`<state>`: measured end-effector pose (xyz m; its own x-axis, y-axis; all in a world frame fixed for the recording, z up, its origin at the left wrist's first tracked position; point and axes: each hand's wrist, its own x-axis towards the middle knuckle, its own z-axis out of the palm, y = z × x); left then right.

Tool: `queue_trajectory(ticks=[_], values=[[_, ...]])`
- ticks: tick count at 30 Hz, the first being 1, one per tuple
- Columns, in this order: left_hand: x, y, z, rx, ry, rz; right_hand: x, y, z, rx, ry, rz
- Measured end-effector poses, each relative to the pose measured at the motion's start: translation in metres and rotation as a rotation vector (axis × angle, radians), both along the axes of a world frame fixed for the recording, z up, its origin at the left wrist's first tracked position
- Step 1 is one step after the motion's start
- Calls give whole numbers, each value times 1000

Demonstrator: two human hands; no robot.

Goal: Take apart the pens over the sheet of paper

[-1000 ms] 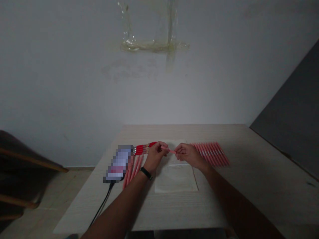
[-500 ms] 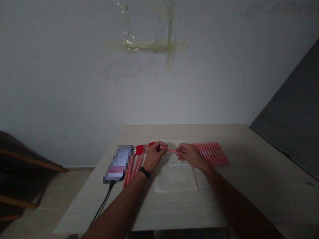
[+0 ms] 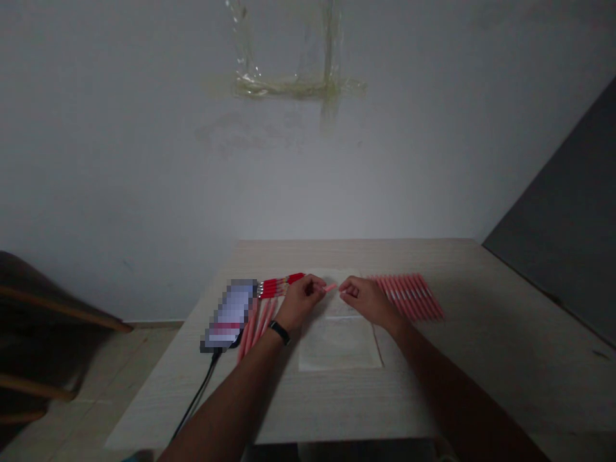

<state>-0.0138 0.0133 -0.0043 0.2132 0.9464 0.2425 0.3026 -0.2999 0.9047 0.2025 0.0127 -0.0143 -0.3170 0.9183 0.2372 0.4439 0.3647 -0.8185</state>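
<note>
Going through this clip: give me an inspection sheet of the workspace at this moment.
Surface: pale wood-grain table, translucent sheet lying at its centre.
Job's things: short pink piece between the hands; red-banded sticks, pink sticks and pink stick row nearby.
Clutter: phone, screen blurred.
Grippers: left hand appears to pinch the pink piece; right hand beside it, apparently holding nothing.
Cables: black cable runs from the phone over the table edge.
Surroundings: tape on the wall, chair, dark panel.
</note>
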Motion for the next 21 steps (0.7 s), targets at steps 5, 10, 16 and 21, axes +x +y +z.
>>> queue_trajectory(ticks=[5,10,16,21], values=[[0,2,-2,6,12,26,-4,-4,-7,60,-153,36],[1,-2,1,10,12,26,0,4,-10,8,-34,-44],[4,-5,6,-10,-23,2,-2,10,-15,-201,258,56],[6,-6,10,13,-119,10,-8,3,-11,-324,332,145]])
